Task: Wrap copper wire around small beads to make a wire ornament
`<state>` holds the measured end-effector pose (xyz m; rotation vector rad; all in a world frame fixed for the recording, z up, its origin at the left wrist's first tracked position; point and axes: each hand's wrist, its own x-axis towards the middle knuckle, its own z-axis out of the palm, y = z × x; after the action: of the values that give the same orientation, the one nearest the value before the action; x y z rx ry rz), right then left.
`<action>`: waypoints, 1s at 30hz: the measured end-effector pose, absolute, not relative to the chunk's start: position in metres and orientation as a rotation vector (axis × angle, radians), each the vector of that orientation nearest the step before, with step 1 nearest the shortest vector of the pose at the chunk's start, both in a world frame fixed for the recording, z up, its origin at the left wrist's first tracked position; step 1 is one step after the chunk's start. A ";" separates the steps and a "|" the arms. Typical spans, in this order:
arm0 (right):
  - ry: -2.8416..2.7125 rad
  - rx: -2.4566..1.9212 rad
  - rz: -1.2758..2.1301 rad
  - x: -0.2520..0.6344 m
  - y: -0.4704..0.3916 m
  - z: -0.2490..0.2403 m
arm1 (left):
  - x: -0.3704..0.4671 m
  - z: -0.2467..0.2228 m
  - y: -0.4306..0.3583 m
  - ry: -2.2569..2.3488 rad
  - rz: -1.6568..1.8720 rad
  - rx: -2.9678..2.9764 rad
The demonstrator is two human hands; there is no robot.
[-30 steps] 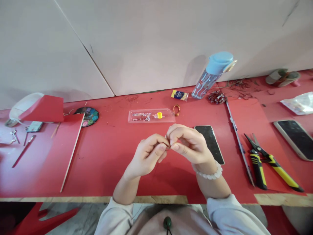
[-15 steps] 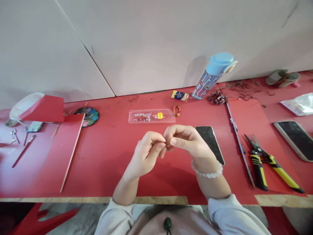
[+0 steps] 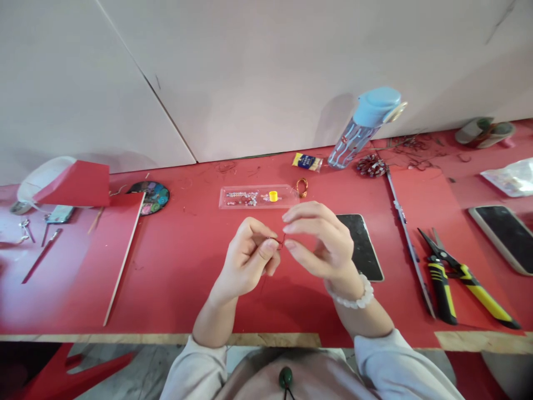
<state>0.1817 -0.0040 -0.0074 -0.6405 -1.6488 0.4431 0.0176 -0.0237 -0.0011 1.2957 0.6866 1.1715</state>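
Above the red table, my left hand (image 3: 251,256) pinches a thin dark red cord (image 3: 280,243) between thumb and index finger. A small loop of it sticks out toward the right. My right hand (image 3: 322,241) is beside that loop, its fingers apart and curved, with a white bead bracelet (image 3: 353,295) on the wrist. Whether its fingertips touch the cord I cannot tell. Just beyond both hands lies a clear plastic tray (image 3: 287,204) with small pale and reddish beads (image 3: 241,196) and a yellow cap (image 3: 273,196).
Right of my hands lie a phone (image 3: 364,247), a thin strip (image 3: 410,244), yellow-black pliers (image 3: 447,272) and another phone (image 3: 503,233). At the back stand a blue bottle (image 3: 360,130), a small packet (image 3: 307,161) and an orange-brown ring (image 3: 302,188). A red board (image 3: 112,255) lies left.
My right hand has spread its fingers and come away from the left fingertips, which it met before. The cord loop now shows between the hands. My left hand keeps its pinch.
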 end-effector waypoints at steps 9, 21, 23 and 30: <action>-1.611 -0.663 0.648 0.175 -0.009 -0.004 | 0.016 -0.003 -0.022 0.618 1.224 1.354; -1.264 -0.658 1.506 0.177 -0.004 -0.011 | 0.012 -0.004 -0.020 0.690 1.222 1.502; -1.338 -0.722 1.343 0.178 -0.003 -0.010 | 0.014 -0.005 -0.018 0.711 1.240 1.469; -1.672 -0.818 0.521 0.184 -0.005 -0.006 | 0.019 -0.010 -0.017 0.798 1.225 1.441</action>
<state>0.1844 -0.0053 -0.0057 -0.8176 -1.6725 0.5210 0.0188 -0.0166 -0.0099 1.4410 0.7980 1.2249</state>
